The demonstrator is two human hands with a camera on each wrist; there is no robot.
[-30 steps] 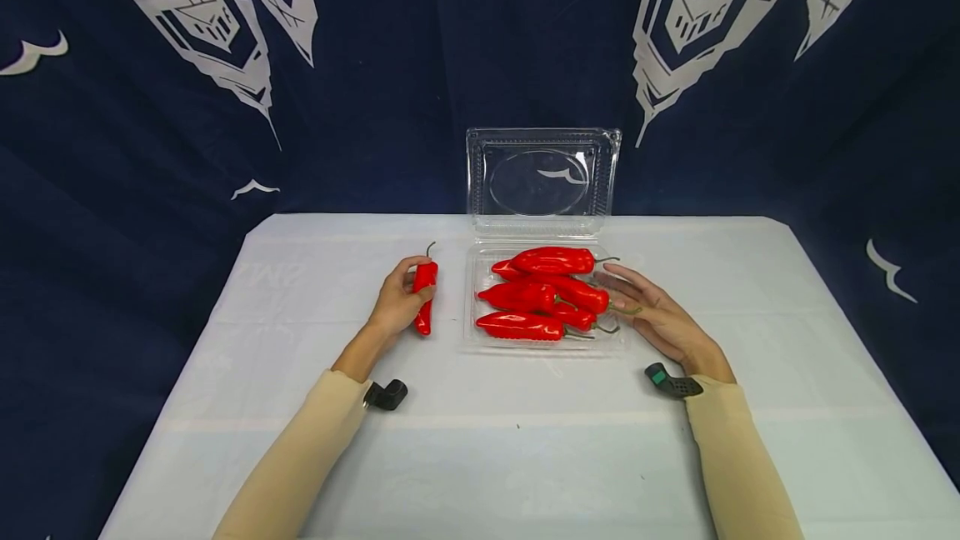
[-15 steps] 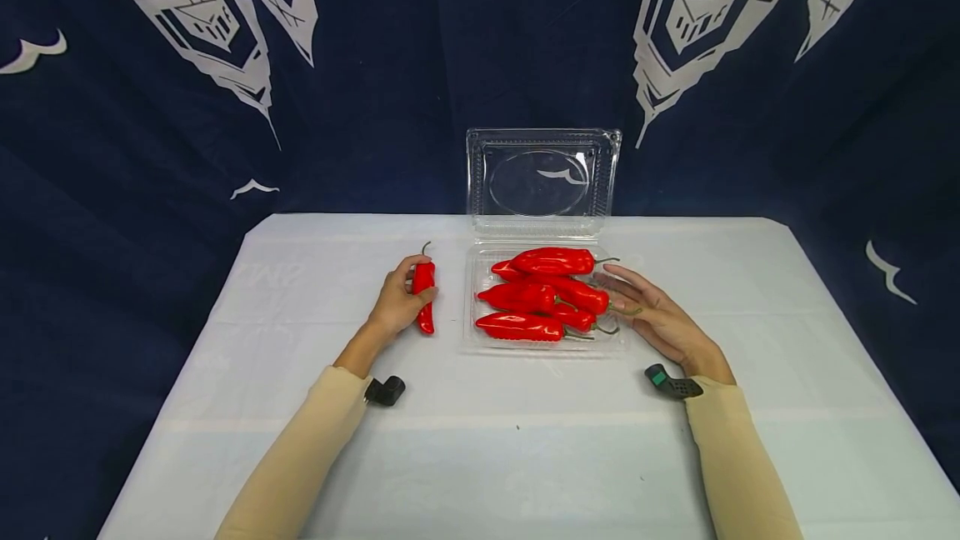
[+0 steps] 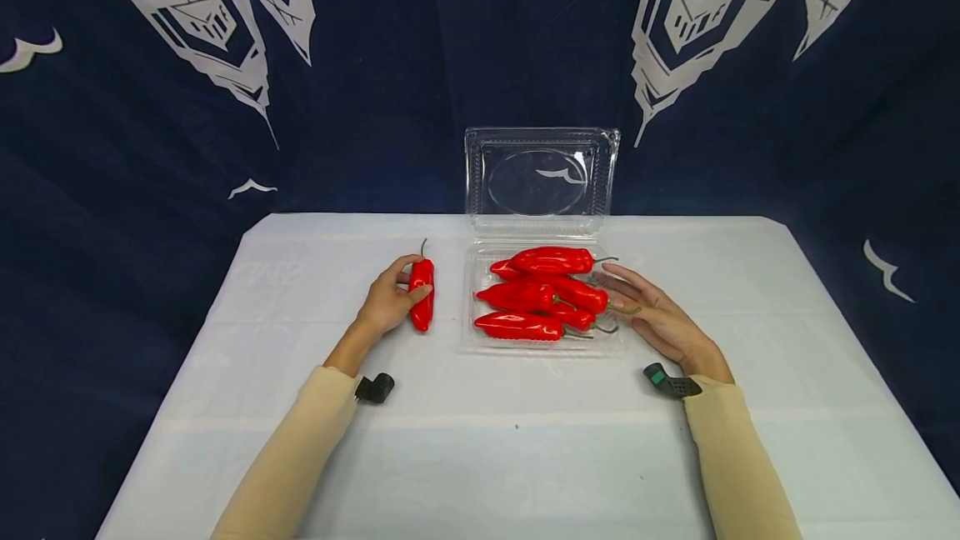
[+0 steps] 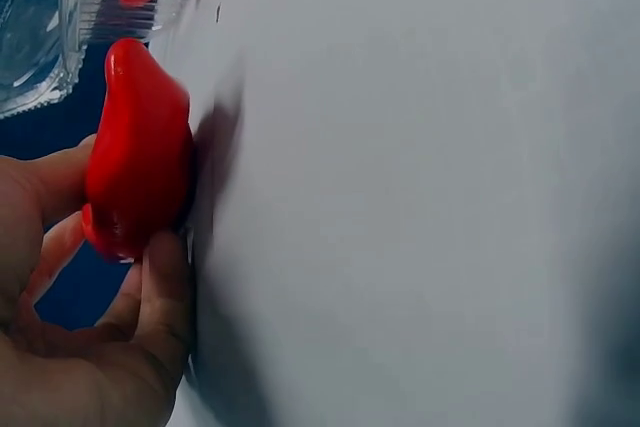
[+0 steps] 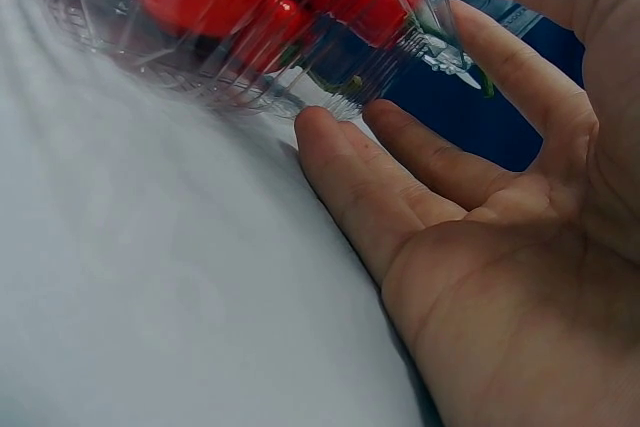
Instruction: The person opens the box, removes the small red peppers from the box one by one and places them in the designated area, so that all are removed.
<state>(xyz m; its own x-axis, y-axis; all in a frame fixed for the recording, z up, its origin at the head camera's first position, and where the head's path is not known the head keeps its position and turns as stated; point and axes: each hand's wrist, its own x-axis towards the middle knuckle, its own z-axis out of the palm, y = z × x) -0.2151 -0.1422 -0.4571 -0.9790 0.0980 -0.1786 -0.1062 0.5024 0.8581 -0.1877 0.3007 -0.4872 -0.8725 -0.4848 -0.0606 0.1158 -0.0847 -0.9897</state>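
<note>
My left hand (image 3: 387, 300) holds a glossy red chili pepper (image 3: 422, 296) between thumb and fingers, left of a clear plastic clamshell box (image 3: 468, 307). The pepper's thin stem points away from me. In the left wrist view, the pepper (image 4: 140, 157) sits against the fingertips, close to the white tabletop. Several red peppers (image 3: 521, 326) lie piled in the box, their stems mostly to the right. With fingers extended, my right hand (image 3: 663, 323) is at the box's right side. In the right wrist view, the fingertips (image 5: 325, 132) are near the ribbed wall (image 5: 250, 87).
The box's clear lid (image 3: 542, 177) stands raised at the back, near the far edge of the white table (image 3: 450, 457). A dark blue cloth (image 3: 360, 90) with white building and bird prints hangs behind. A wrist camera (image 3: 375, 388) is strapped to the left wrist.
The left hand has shifted slightly left with the pepper, which has turned a little in its grip. The right hand, the box and its peppers have stayed in place.
</note>
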